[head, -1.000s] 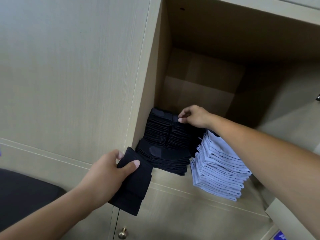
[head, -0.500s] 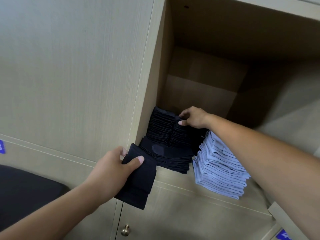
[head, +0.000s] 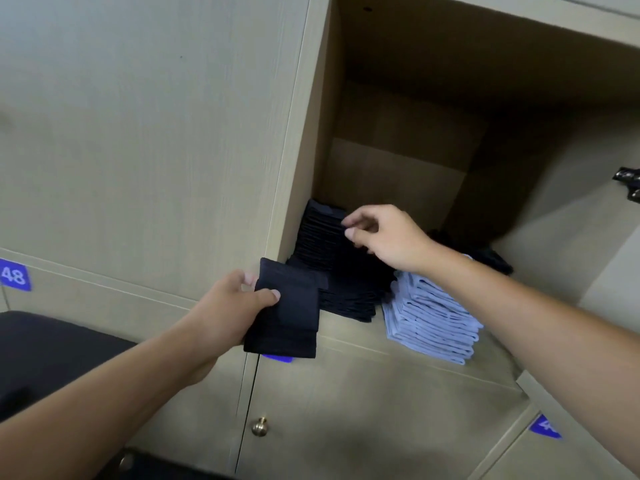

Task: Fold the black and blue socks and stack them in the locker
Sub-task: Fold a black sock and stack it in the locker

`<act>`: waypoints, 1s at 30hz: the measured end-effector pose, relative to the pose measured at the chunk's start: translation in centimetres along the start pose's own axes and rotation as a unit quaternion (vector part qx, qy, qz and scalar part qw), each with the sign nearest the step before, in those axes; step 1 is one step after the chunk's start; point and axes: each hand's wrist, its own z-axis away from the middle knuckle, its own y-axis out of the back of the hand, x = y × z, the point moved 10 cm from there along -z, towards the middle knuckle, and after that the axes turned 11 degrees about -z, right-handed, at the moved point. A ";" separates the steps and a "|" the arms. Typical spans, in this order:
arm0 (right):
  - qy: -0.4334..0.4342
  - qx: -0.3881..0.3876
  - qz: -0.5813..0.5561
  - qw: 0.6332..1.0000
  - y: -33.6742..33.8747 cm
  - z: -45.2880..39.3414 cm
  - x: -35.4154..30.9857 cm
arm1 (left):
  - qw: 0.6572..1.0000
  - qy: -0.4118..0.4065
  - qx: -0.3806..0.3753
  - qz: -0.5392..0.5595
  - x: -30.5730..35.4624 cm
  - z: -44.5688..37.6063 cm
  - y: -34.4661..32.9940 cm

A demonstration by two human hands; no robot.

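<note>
My left hand [head: 225, 306] grips a folded black sock [head: 287, 313] at the front left corner of the open locker [head: 398, 355], thumb on top of it. Inside stand two stacks of folded black socks, a rear stack [head: 317, 237] against the left wall and a lower front stack [head: 349, 299]. A stack of folded light blue socks [head: 433, 323] sits to their right. My right hand [head: 384, 233] hovers over the rear black stack with fingers loosely curled and nothing visible in them.
Loose dark fabric [head: 495, 261] lies deep in the locker behind my right forearm. The locker's door with a metal latch [head: 628, 185] stands open at the right. Below is a closed door with a brass knob [head: 259, 426]. A black padded surface [head: 52, 351] lies at the lower left.
My right hand has lifted off the black stacks and shifted slightly right, its fingers loosening. My left hand has carried the folded black sock up and right, closer to the front stack.
</note>
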 end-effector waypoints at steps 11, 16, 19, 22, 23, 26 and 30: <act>-0.075 -0.065 -0.217 0.971 -6.6 8.3 -1.2 | 0.996 -0.087 -0.019 -0.028 2.1 0.6 -1.1; -0.079 -0.061 -0.275 0.956 -7.0 9.3 -0.8 | 0.997 -0.077 -0.031 0.003 1.9 0.7 -1.5; -0.118 -0.018 -0.335 0.935 -6.4 9.7 0.7 | 0.997 -0.052 -0.035 0.045 1.6 0.6 -1.7; -0.168 0.030 -0.444 0.880 -6.5 10.1 2.3 | 0.995 -0.017 -0.050 0.089 0.7 0.5 -1.7; -0.183 0.041 -0.489 0.852 -6.8 10.3 2.5 | 0.994 -0.002 -0.050 0.099 0.4 0.4 -1.6; -0.208 0.026 -0.577 0.790 -7.8 10.8 2.3 | 0.992 0.013 -0.047 0.116 -0.2 0.3 -1.5; -0.192 0.026 -0.569 0.799 -7.2 10.7 1.9 | 0.996 -0.015 -0.023 0.090 0.0 0.1 -0.9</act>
